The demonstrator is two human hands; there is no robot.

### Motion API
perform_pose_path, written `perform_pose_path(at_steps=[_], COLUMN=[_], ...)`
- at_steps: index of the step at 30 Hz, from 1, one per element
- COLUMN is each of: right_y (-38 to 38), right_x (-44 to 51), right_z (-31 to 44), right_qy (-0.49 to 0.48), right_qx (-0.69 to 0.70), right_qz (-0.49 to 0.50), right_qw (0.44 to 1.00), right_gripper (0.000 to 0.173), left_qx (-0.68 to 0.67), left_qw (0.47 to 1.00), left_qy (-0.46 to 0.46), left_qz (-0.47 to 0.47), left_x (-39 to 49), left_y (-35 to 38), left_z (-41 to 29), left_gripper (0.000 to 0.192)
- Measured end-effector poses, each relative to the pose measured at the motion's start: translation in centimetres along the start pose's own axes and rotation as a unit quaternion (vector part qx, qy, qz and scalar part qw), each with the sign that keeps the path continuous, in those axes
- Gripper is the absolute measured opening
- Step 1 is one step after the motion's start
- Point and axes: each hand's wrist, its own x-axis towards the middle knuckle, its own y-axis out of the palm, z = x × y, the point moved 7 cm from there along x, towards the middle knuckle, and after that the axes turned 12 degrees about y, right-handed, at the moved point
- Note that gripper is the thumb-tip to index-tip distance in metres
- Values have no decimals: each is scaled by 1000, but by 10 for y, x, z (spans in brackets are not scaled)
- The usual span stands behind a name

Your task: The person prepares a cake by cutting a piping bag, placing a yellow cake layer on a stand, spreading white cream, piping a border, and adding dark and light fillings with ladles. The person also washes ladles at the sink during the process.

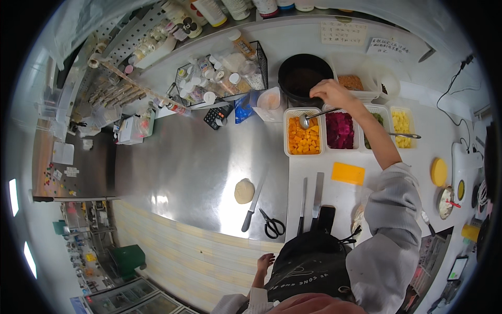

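My right hand (328, 92) reaches over the near right rim of a black bucket (288, 92), fingertips drawn together. Whether something is pinched between them is hidden. The bucket's inside looks dark. Just below the hand, a metal spoon (304, 121) rests over diced orange fruit (304, 137) in a white container (286, 148). Beside it stand containers of dark magenta fruit cubes (339, 131), green fruit (377, 119) and pale yellow cubes (402, 122); my forearm partly covers the green one. My left hand (266, 262) hangs low beside my black apron (310, 267), fingers loosely apart, holding nothing visible.
On the steel worktop (184, 168) lie a round cream-coloured item (244, 191), a black-handled knife (253, 205) and scissors (272, 225). Two long blades (318, 192), a phone (326, 219) and an orange scraper (348, 173) lie nearer me. A wire basket (262, 64) holds several jars.
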Motion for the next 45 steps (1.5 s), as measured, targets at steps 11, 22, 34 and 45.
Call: perform_pose_path(at_steps=[11, 22, 34, 45], right_y=[6, -5, 10, 17], right_x=[20, 24, 36, 50], right_z=[-39, -12, -21, 25], right_qy=[117, 175, 147, -106], right_qx=[-259, -81, -93, -67], right_qz=[8, -169, -214, -28], right_qw=[959, 967, 961, 992], right_gripper=[19, 14, 12, 16], left_qx=[-22, 2, -6, -41], left_qw=[999, 999, 1000, 999], left_qy=[34, 13, -18, 6], left_qz=[31, 43, 21, 19], left_x=[15, 37, 35, 41], left_y=[38, 35, 24, 33], left_z=[-54, -41, -29, -33], left_gripper=[30, 29, 28, 28])
